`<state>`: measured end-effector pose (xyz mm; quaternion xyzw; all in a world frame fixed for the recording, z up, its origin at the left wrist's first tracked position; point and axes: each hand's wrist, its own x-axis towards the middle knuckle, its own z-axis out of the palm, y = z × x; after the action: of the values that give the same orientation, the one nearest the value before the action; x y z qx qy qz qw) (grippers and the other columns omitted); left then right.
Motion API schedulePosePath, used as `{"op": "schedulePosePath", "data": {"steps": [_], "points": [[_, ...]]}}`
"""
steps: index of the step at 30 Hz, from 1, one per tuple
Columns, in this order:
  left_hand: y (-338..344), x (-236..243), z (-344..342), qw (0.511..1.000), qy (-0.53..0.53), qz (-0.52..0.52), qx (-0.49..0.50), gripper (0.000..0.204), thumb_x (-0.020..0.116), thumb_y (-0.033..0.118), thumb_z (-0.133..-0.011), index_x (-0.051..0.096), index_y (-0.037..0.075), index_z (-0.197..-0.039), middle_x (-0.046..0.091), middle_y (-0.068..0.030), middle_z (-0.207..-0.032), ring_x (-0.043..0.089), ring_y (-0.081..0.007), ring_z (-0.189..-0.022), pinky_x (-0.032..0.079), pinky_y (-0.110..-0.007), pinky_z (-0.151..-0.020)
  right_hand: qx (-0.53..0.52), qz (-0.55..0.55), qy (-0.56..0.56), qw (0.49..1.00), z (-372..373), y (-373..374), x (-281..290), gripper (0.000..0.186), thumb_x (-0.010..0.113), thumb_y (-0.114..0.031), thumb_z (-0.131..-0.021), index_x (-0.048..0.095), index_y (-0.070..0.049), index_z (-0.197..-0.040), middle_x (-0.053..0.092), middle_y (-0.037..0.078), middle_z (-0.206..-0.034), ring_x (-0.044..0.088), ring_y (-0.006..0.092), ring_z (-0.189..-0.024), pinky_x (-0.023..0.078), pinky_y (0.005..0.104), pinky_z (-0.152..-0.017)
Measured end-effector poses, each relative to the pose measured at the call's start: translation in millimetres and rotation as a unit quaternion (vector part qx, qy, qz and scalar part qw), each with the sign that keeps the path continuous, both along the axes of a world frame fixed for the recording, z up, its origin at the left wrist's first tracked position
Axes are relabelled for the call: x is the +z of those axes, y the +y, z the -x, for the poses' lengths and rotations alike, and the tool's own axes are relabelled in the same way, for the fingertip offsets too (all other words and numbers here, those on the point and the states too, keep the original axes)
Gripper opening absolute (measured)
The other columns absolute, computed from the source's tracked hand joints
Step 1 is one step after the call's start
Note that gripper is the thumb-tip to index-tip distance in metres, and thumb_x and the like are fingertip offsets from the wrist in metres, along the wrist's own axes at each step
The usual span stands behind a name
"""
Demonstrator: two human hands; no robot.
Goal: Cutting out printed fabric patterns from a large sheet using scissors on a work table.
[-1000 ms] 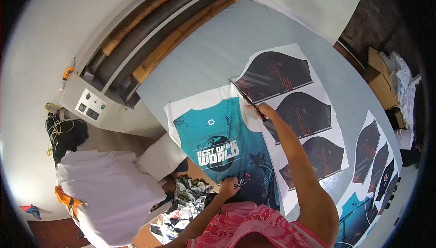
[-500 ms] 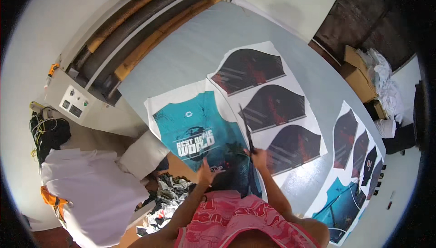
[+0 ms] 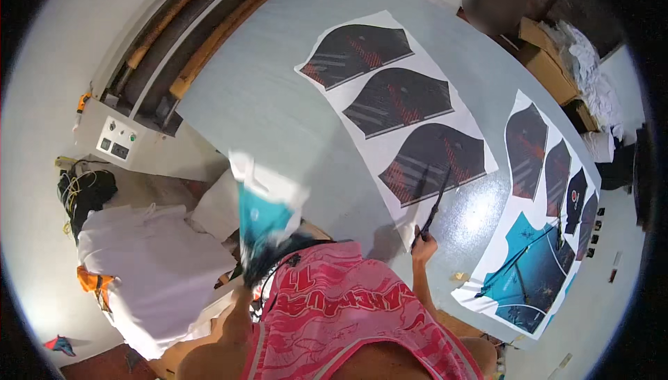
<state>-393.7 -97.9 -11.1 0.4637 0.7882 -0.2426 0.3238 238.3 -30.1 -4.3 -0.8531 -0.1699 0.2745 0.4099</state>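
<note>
My right hand [image 3: 424,246] is closed round the handles of long dark scissors [image 3: 437,206]. Their blades point away over the lower end of a white sheet [image 3: 465,120] printed with three dark, red-streaked sleeve shapes. At the left, off the table's near edge, my left hand [image 3: 245,291] grips a teal and black printed fabric panel [image 3: 263,216] with a white margin. The panel hangs bunched and smeared by motion, and my fingers are partly hidden there.
On the right of the grey table [image 3: 278,102] lies another printed sheet [image 3: 497,241]. A roller machine [image 3: 118,145] stands at the left, above a white cloth heap [image 3: 153,262]. An open cardboard box [image 3: 546,63] is beyond the far right edge.
The teal panel has come off the table, pulled left and towards me by my left hand. My right hand and the scissors have shifted right, over the sleeve sheet.
</note>
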Motion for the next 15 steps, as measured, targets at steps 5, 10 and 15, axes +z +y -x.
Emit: {"op": "schedulePosePath", "data": {"steps": [5,10,15], "points": [[-56.6,31.4,-5.4,0.999,-0.016,0.041,-0.001,0.045,0.055,0.042,-0.095,0.061,0.007,-0.122,0.066,-0.0224,-0.106,0.066,-0.0377,-0.101,0.051,-0.049,-0.086,0.005,-0.027,-0.124,0.992,42.0,12.0,7.4,0.021,0.070,-0.018,-0.086,0.065,0.003,-0.089,0.067,0.020,-0.072,0.066,0.0321,-0.065,0.049,0.0424,-0.063],[18.8,3.1,-57.7,0.985,-0.059,-0.060,-0.147,0.049,0.058,0.048,-0.092,0.066,0.002,-0.107,0.067,-0.0258,-0.091,0.067,-0.0424,-0.093,0.052,-0.050,-0.078,0.056,-0.025,-0.148,0.987,45.8,-6.5,-11.0,0.030,0.062,-0.007,-0.082,0.061,0.000,-0.111,0.068,0.025,-0.096,0.066,0.0427,-0.088,0.050,0.0491,-0.079],[136.1,-3.8,-136.1,0.861,-0.241,-0.381,-0.234,0.036,0.065,0.038,-0.088,0.068,0.003,-0.098,0.068,-0.0196,-0.088,0.066,-0.0336,-0.081,0.051,-0.049,-0.067,0.110,-0.037,-0.281,0.953,21.5,-52.0,-25.3,0.040,0.059,-0.007,-0.081,0.058,0.001,-0.120,0.067,0.025,-0.104,0.063,0.0457,-0.096,0.048,0.0527,-0.086]]}}
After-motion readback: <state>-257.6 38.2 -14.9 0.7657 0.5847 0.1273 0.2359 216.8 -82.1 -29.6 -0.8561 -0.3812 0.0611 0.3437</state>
